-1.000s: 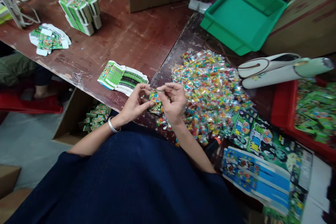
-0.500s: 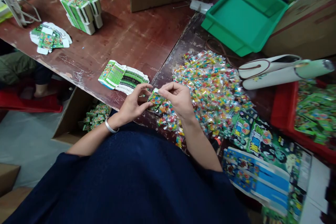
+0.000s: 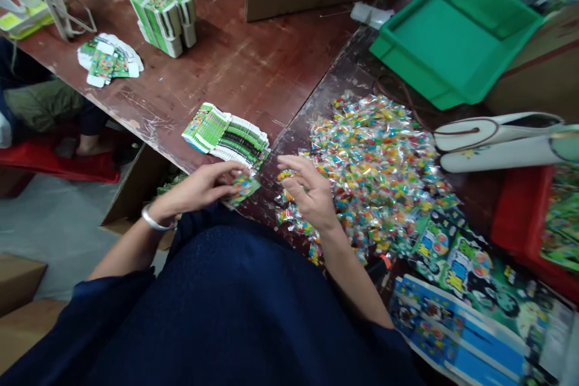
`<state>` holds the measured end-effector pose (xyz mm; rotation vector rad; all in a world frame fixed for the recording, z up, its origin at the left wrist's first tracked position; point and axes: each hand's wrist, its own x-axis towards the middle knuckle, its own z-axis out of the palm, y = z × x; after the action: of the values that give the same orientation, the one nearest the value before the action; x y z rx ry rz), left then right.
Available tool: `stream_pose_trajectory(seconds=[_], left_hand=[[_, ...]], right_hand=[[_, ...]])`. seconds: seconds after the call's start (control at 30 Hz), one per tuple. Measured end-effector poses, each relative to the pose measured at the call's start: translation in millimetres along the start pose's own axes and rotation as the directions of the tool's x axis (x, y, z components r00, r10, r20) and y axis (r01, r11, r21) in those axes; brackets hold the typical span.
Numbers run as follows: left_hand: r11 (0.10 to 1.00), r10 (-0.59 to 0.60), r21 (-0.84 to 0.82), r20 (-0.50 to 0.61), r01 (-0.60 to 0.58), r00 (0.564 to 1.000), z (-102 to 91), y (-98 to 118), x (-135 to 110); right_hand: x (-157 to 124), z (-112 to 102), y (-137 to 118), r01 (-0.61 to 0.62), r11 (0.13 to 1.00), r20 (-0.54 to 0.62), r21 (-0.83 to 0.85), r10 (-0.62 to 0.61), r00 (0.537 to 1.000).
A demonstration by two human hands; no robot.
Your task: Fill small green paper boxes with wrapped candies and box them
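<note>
My left hand [image 3: 210, 188], with a silver bangle on the wrist, holds a small green printed box [image 3: 244, 189] by its left end, close to the table's near edge. My right hand [image 3: 311, 193] is apart from it, holding nothing, fingers spread and slightly curled at the left border of a heap of clear-wrapped colourful candies [image 3: 375, 163]. Just beyond my left hand lies a fanned row of flattened green-and-white boxes [image 3: 226, 136]. Part of the held box is covered by my fingers.
Stacked green cartons [image 3: 165, 15] and a loose pile of them [image 3: 111, 60] lie at back left. A green tray [image 3: 452, 36], a white pouch [image 3: 497, 154] and a red bin [image 3: 520, 211] are on the right. An open cardboard box [image 3: 131, 187] sits below the table edge. A person's leg [image 3: 90, 126] shows at left.
Both hands were together on the small green box. My right hand has let go and opened; my left hand has moved left and toward me with the box. The view has shifted.
</note>
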<state>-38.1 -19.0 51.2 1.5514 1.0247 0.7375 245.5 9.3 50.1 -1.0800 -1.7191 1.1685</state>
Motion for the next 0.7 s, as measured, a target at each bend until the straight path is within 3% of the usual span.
stream_pose_trajectory(seconds=[0.07, 0.13, 0.2, 0.27, 0.37, 0.43, 0.5, 0.57, 0.7], left_hand=[[0.984, -0.062, 0.175, 0.091, 0.045, 0.994, -34.9, -1, -24], [0.949, -0.128, 0.301, 0.083, 0.098, 0.988, -66.0, -6, -41], [0.914, -0.188, 0.363, -0.015, 0.180, 0.982, -89.0, -14, -42], [0.872, -0.202, 0.400, -0.231, 0.282, 0.952, -103.9, -26, -24], [0.740, -0.165, 0.467, -0.572, 0.484, 0.804, -116.8, -46, 24], [0.616, -0.215, 0.500, -0.637, 0.609, 0.741, -122.2, -57, 55], [0.546, -0.312, 0.502, -0.621, 0.671, 0.719, -125.6, -65, 76], [0.549, -0.379, 0.468, -0.599, 0.692, 0.706, -127.3, -70, 85], [0.596, -0.341, 0.407, -0.652, 0.692, 0.677, -128.4, -76, 81]], right_hand=[[-3, -10, 10, -0.066, 0.998, -0.066, 0.008, 0.066, 0.996], [-4, -17, 20, -0.106, 0.994, -0.128, -0.009, 0.104, 0.986], [0, -17, 25, -0.131, 0.991, -0.126, -0.031, 0.126, 0.984], [5, -11, 25, -0.137, 0.989, -0.088, -0.048, 0.132, 0.987], [11, 0, 18, -0.113, 0.991, -0.033, -0.069, 0.111, 0.993], [11, 4, 14, -0.094, 0.993, -0.020, -0.076, 0.093, 0.996], [8, 4, 13, -0.093, 0.993, -0.024, -0.073, 0.091, 0.996], [2, 1, 15, -0.108, 0.992, -0.043, -0.060, 0.105, 0.994], [-4, -2, 23, -0.157, 0.987, -0.064, -0.040, 0.155, 0.986]])
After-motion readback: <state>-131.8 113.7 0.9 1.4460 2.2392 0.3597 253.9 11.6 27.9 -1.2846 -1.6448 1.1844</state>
